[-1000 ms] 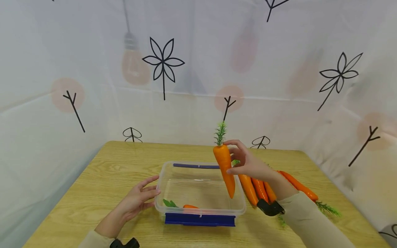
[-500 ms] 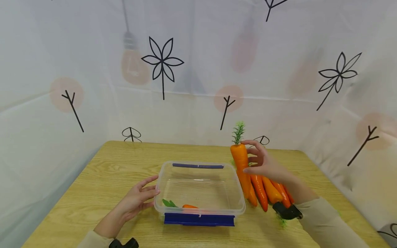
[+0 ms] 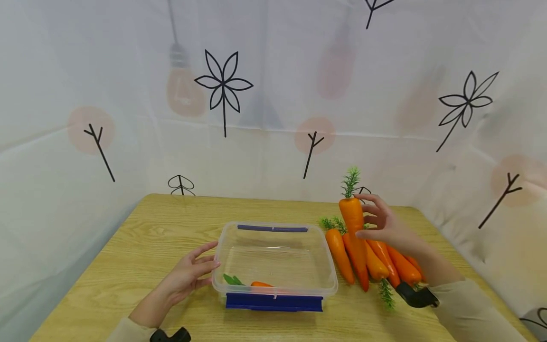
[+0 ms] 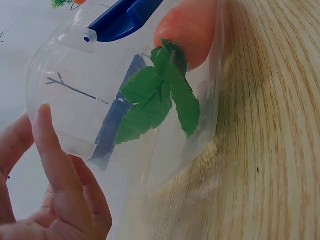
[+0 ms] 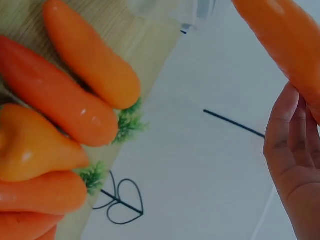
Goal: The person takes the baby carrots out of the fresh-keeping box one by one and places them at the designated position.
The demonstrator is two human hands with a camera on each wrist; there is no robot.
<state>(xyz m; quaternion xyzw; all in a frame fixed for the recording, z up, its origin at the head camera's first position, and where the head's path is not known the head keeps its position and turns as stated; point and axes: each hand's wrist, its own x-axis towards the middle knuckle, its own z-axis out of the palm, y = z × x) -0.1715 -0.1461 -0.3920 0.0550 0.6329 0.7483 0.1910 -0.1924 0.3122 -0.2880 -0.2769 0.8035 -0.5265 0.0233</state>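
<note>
My right hand [image 3: 386,228] pinches an orange carrot [image 3: 352,213] with a green feathery top, held upright over a row of other carrots [image 3: 339,256]. In the right wrist view its fingers [image 5: 281,117] lie against the carrot's side. At the left of a clear plastic container [image 3: 273,266] with blue clips, my left hand [image 3: 190,273] touches the rim with extended fingers. One fingertip [image 4: 44,117] meets the container's rim in the left wrist view. Inside, along the near wall, lies an orange carrot-like piece [image 4: 187,32] with green leaves [image 4: 147,97], partly hidden in the head view.
Several orange carrots, some with green tops, lie side by side right of the container on the wooden table [image 3: 171,228]. A white patterned cloth [image 3: 265,161] hangs behind the table and at its sides. Dark wrist devices [image 3: 416,295] sit at both wrists.
My right hand has moved to the right with the carrot, from over the container's right part to over the carrot row. My left hand and the container stay in place.
</note>
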